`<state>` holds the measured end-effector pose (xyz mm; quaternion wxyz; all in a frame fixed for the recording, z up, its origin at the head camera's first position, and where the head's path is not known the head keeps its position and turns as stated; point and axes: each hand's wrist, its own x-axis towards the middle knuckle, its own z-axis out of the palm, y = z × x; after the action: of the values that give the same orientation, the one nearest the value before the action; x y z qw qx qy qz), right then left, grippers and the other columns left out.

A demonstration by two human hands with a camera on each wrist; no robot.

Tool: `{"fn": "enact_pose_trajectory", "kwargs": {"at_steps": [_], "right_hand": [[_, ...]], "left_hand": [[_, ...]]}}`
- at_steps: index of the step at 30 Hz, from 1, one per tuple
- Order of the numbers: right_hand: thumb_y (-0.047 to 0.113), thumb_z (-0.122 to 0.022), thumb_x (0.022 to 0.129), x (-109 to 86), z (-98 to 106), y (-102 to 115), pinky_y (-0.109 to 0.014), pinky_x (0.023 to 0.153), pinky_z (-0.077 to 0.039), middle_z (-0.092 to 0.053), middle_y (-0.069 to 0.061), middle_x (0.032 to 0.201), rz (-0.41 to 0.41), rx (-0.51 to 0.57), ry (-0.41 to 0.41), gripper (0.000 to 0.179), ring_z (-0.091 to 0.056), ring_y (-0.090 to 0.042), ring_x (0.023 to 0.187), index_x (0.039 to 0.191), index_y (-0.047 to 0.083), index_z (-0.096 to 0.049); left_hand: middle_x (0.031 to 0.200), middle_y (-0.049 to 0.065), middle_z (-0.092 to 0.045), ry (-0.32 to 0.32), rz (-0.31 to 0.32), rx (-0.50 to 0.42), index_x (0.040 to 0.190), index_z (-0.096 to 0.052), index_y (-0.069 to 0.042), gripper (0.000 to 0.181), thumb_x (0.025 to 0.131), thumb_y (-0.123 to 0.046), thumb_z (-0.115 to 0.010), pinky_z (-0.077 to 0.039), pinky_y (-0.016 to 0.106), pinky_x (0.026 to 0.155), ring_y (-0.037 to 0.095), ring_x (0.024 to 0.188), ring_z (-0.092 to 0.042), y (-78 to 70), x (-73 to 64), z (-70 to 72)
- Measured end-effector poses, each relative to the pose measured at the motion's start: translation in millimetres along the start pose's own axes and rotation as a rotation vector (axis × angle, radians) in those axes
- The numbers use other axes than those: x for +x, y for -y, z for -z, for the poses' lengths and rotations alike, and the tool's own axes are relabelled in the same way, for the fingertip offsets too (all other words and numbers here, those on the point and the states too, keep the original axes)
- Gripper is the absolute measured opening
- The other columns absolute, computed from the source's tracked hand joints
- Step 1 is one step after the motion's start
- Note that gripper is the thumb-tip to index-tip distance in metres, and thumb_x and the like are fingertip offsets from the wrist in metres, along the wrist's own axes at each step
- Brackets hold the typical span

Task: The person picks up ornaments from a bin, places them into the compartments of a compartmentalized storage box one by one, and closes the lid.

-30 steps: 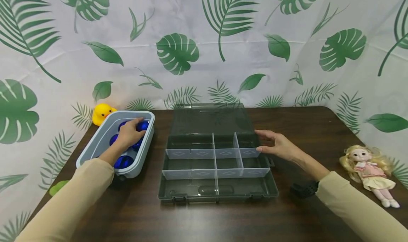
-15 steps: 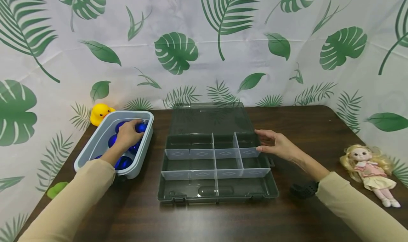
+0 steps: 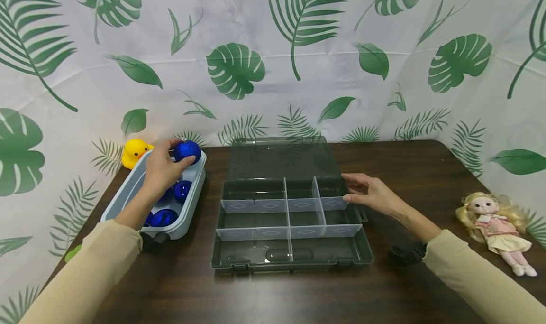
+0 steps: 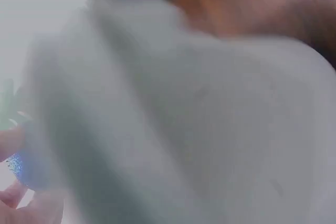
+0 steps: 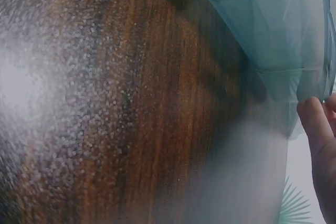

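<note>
The left hand point(image 3: 161, 170) grips a glittery blue ball point(image 3: 186, 152), thumb at its near side and fingers behind it, above the far end of the tub point(image 3: 193, 201). The tub stands by the left edge of the worktop point(image 3: 277, 300), with more blue balls point(image 3: 164, 217) inside. The right hand point(image 3: 375, 196) touches the right edge of the case point(image 3: 251, 253), its fingers loosely bent and the thumb spread apart from them. The case lies midway between the worktop's left and right edges, lid point(image 3: 281, 159) open towards the far edge, 2 pale dividers point(image 3: 256, 233) running side to side. A duck point(image 3: 134, 153) sits at the far left corner; a doll point(image 3: 490, 229) lies by the right edge.
</note>
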<state>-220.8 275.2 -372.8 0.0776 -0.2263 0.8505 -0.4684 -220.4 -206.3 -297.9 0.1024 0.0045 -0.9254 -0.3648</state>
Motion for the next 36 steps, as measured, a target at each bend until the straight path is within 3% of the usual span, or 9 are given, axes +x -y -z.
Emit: {"fn": "enact_pose_trajectory", "kwargs": {"at_steps": [4,8,11,14,17,21,24,29,36], "right_hand": [[0.007,-0.067,0.086,-0.7,0,1,-0.017,0.093,-0.045,-0.038,-0.029,0.139,-0.006,-0.001,-0.003,0.062,-0.043,-0.045,0.123,0.138,-0.009,-0.037],[0.010,-0.067,0.087,-1.9,1,2,-0.029,0.094,-0.046,-0.039,-0.028,0.139,-0.012,-0.039,-0.012,0.062,-0.045,-0.044,0.123,0.138,-0.007,-0.038],[0.011,-0.067,0.087,-2.9,2,4,-0.036,0.094,-0.047,-0.041,-0.027,0.139,-0.015,-0.072,-0.021,0.060,-0.046,-0.044,0.123,0.138,-0.006,-0.040],[0.011,-0.067,0.087,-3.7,3,5,-0.032,0.093,-0.048,-0.042,-0.027,0.139,-0.020,-0.082,-0.026,0.060,-0.046,-0.043,0.123,0.138,-0.006,-0.040],[0.011,-0.066,0.087,-3.9,2,5,-0.029,0.093,-0.048,-0.041,-0.027,0.139,-0.026,-0.072,-0.026,0.060,-0.045,-0.044,0.123,0.138,-0.006,-0.040],[0.013,-0.067,0.088,-3.8,-1,6,-0.038,0.094,-0.047,-0.043,-0.028,0.138,-0.041,-0.070,-0.025,0.059,-0.047,-0.044,0.122,0.137,-0.007,-0.041],[0.014,-0.066,0.088,-3.6,-3,5,-0.042,0.093,-0.047,-0.044,-0.028,0.136,-0.046,-0.060,-0.024,0.058,-0.048,-0.045,0.121,0.136,-0.007,-0.041],[0.011,-0.065,0.089,-2.9,-3,5,-0.036,0.092,-0.049,-0.045,-0.029,0.134,-0.018,-0.022,-0.010,0.054,-0.047,-0.046,0.121,0.135,-0.008,-0.042],[0.010,-0.066,0.087,-2.8,-1,4,-0.033,0.090,-0.050,-0.047,-0.029,0.132,0.012,-0.031,-0.007,0.054,-0.048,-0.046,0.120,0.133,-0.008,-0.043]], "left_hand": [[0.136,0.029,-0.043,0.046,-0.047,-0.031,0.139,-0.038,0.003,0.058,0.091,-0.018,-0.063,-0.040,0.056,0.099,0.044,0.122,-0.044,-22.9,-8.9,-1.4],[0.136,0.025,-0.046,0.136,-0.090,-0.092,0.138,-0.040,0.000,0.059,0.090,-0.022,-0.065,-0.044,0.052,0.095,0.041,0.122,-0.048,-47.1,-18.4,-14.6],[0.135,0.021,-0.050,0.223,-0.137,-0.171,0.137,-0.043,-0.002,0.059,0.088,-0.023,-0.068,-0.047,0.048,0.094,0.037,0.121,-0.052,-69.8,-22.2,-34.1],[0.134,0.018,-0.053,0.322,-0.192,-0.222,0.134,-0.047,-0.004,0.056,0.086,-0.022,-0.069,-0.049,0.044,0.092,0.033,0.119,-0.054,-95.2,-24.0,-58.1],[0.132,0.015,-0.055,0.410,-0.250,-0.230,0.133,-0.049,-0.005,0.055,0.086,-0.023,-0.070,-0.049,0.042,0.094,0.030,0.119,-0.055,-119.1,-23.1,-83.3],[0.132,0.011,-0.055,0.509,-0.286,-0.244,0.132,-0.050,-0.007,0.054,0.085,-0.024,-0.070,-0.047,0.038,0.097,0.025,0.118,-0.056,-144.1,-19.1,-116.3],[0.131,0.010,-0.057,0.566,-0.305,-0.213,0.132,-0.051,-0.008,0.054,0.085,-0.025,-0.071,-0.047,0.035,0.096,0.023,0.118,-0.056,-156.7,-15.8,-139.1],[0.128,0.008,-0.059,0.585,-0.356,-0.119,0.129,-0.053,-0.008,0.052,0.084,-0.026,-0.072,-0.048,0.031,0.095,0.021,0.114,-0.058,-168.0,-10.8,-168.4],[0.125,0.006,-0.062,0.595,-0.381,-0.051,0.127,-0.056,-0.008,0.052,0.081,-0.023,-0.075,-0.048,0.026,0.093,0.018,0.112,-0.059,-169.5,-7.9,-191.5]]}}
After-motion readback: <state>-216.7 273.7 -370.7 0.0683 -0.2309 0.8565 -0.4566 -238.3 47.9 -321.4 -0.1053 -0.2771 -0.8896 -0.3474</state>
